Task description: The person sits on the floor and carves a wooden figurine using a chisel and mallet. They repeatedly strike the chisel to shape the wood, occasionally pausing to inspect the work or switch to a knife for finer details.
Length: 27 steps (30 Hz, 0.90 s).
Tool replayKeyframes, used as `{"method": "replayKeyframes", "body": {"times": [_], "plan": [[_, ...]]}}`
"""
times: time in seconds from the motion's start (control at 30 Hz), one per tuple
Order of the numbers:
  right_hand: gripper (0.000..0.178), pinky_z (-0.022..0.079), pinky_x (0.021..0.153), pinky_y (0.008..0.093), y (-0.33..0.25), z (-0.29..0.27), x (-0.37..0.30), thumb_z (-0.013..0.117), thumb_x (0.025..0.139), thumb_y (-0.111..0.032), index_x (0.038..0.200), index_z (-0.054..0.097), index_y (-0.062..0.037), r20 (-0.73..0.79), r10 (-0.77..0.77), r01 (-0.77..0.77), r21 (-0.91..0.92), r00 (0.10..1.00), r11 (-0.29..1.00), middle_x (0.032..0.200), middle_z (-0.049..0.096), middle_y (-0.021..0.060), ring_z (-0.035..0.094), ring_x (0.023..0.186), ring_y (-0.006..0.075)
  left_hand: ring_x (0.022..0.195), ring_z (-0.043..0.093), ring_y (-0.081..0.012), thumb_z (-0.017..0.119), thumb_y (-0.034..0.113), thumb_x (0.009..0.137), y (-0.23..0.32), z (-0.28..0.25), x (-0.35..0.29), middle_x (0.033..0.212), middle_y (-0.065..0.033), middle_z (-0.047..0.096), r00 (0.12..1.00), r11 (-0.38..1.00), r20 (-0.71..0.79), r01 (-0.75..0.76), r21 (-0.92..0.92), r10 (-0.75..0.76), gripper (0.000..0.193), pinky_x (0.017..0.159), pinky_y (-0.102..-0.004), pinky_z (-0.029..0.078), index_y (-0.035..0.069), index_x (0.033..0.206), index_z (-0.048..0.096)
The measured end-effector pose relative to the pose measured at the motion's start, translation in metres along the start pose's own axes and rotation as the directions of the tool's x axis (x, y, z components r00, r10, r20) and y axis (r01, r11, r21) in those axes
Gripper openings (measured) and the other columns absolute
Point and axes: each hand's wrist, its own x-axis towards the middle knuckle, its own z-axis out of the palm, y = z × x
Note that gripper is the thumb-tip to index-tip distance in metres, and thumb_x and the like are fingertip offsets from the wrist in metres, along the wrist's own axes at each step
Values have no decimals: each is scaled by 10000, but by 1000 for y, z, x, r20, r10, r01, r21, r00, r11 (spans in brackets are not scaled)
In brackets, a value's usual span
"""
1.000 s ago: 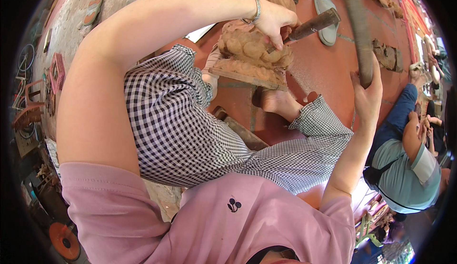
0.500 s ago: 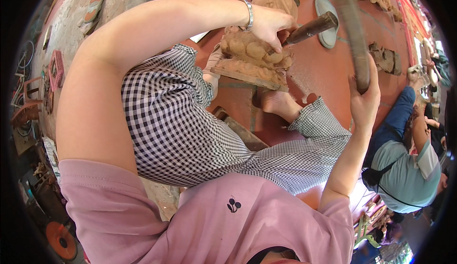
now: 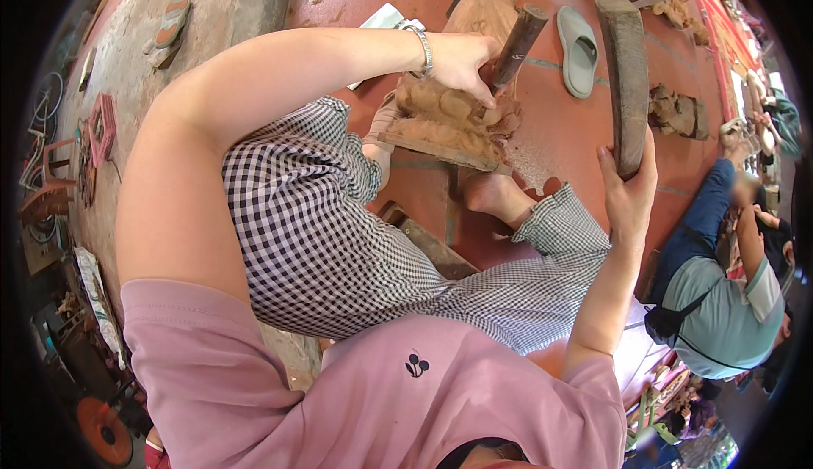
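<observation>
My left hand (image 3: 461,61), with a metal bracelet at the wrist, is closed round the lower part of a chisel (image 3: 520,44). Its dark wooden handle tilts up to the right, and its tip meets the carved wooden figure (image 3: 453,105), though the very edge is hard to see. Rounded, petal-like shapes cover the figure's base, which rests on a flat board between my feet. In my right hand (image 3: 632,194) is a long, worn wooden mallet (image 3: 624,80), gripped at its lower end. It stands nearly upright to the right of the chisel, apart from it.
A grey-green slipper (image 3: 578,52) lies on the red tiles beyond the carving. Right of the mallet is a rough wood block (image 3: 679,113). Another person (image 3: 720,317) sits at the far right. A wooden piece (image 3: 428,240) lies between my legs.
The mallet, blurred and leaning left before, now stands straighter and sharp. The chisel handle has swung more upright. My left hand has shifted slightly left and nearer me.
</observation>
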Motion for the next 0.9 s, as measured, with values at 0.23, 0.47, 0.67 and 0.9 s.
{"method": "replayKeyframes", "body": {"times": [0.23,0.47,0.67,0.9], "plan": [[593,438,946,318,4,-4,-4,678,815,2,1361,448,-32,4,-77,77,-63,997,995,1219,596,134,576,1125,201,739,596,-159,755,178,750,17,-11,-5,804,-46,655,999,985,31,-35,170,30,226,685,-309,477,49,887,630],[590,480,814,259,-1,-6,-4,677,828,10,1366,442,-40,-67,-83,88,72,994,994,1043,605,44,576,889,112,753,617,-152,749,167,743,7,-7,-1,800,-41,669,999,998,23,-30,51,29,191,697,-304,487,56,858,644],[626,501,799,310,-27,-6,2,643,768,81,1346,487,-102,-72,-369,332,-304,927,893,965,629,72,625,883,207,758,604,-166,739,123,743,1,1,-11,801,-47,648,997,992,-16,-69,104,71,195,692,-313,489,54,897,641],[761,490,813,372,-44,-1,8,565,635,148,1332,516,-154,-34,-497,430,-454,867,780,1033,613,133,617,944,322,753,605,-187,723,105,735,0,5,-14,797,-58,641,993,985,-32,-104,140,110,184,688,-316,485,56,878,619]]}}
